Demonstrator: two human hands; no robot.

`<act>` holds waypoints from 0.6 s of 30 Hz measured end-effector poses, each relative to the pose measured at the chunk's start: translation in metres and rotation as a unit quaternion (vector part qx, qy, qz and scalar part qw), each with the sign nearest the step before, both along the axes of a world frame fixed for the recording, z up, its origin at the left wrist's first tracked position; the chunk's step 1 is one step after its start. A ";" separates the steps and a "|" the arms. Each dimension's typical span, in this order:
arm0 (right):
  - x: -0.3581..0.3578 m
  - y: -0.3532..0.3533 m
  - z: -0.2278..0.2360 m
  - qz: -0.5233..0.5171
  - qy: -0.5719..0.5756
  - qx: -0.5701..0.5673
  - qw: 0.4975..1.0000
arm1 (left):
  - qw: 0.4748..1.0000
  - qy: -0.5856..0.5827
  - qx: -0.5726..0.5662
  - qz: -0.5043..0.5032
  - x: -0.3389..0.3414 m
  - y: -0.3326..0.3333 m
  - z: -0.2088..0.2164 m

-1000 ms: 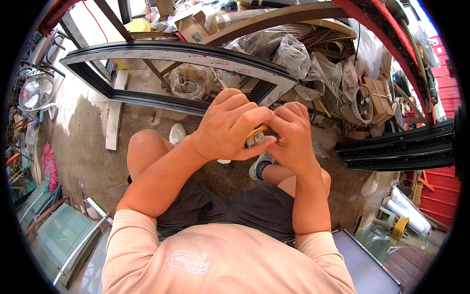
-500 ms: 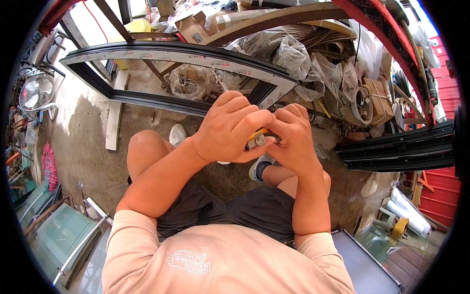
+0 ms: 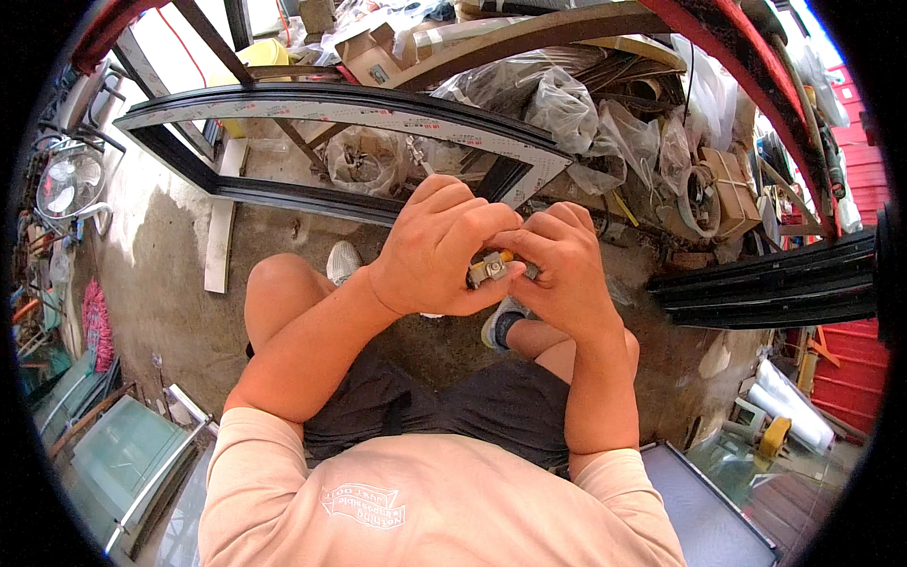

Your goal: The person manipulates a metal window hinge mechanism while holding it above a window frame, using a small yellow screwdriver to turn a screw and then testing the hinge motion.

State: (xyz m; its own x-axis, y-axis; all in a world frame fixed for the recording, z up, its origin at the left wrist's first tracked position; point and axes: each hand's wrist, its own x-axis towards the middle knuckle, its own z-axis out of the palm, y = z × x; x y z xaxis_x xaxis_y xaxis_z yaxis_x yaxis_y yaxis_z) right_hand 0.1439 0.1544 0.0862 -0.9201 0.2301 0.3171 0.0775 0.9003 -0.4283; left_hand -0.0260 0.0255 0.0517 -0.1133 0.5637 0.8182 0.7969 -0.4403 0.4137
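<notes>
Between my hands, in front of my lap, is a small metal fitting point(image 3: 488, 269) with a bit of yellow on it. My left hand point(image 3: 436, 248) has its fingers curled over the top of it. My right hand point(image 3: 563, 257) pinches at its right side, with thumb and fingers drawn together. The two hands nearly touch, and they hide most of the fitting, so its exact kind does not show. Just beyond my hands, a black window frame point(image 3: 331, 110) with white protective film lies tilted across the view, its lower right part partly behind my left hand.
A red curved metal bar point(image 3: 746, 71) arches over the right side. Black profiles point(image 3: 765, 282) jut in from the right. Plastic bags point(image 3: 564, 109) and a cardboard box point(image 3: 732, 198) pile up beyond the frame. Glass panes point(image 3: 132, 454) stand lower left, near a fan point(image 3: 71, 181).
The fitting has turned a little between my fingers, showing more of its metal side and less yellow. Both hands have shifted only slightly; the window frame stays put.
</notes>
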 end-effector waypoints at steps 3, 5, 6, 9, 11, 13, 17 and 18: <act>-0.001 -0.001 0.002 0.002 -0.004 -0.007 1.000 | 1.000 -0.002 0.001 0.000 0.000 0.000 -0.001; -0.001 -0.001 0.002 0.001 -0.009 -0.004 1.000 | 1.000 -0.003 0.002 0.001 0.000 0.000 -0.001; -0.001 -0.001 0.002 0.001 -0.012 -0.003 1.000 | 1.000 -0.003 0.003 0.002 0.000 0.000 -0.001; -0.001 -0.001 0.002 0.003 -0.020 0.000 1.000 | 1.000 -0.012 -0.003 0.003 -0.001 -0.002 0.001; 0.000 0.000 0.003 0.005 -0.013 -0.001 1.000 | 0.999 -0.029 -0.022 -0.002 0.000 -0.001 0.002; 0.001 0.000 0.005 0.005 -0.011 -0.002 1.000 | 0.997 -0.056 -0.054 -0.007 -0.001 -0.003 0.002; -0.001 -0.002 0.007 0.006 -0.006 -0.005 1.000 | 0.990 -0.111 -0.087 0.007 0.001 -0.006 0.002; -0.001 -0.002 0.007 0.007 -0.003 -0.005 1.000 | 0.989 -0.121 -0.086 0.008 0.001 -0.006 0.002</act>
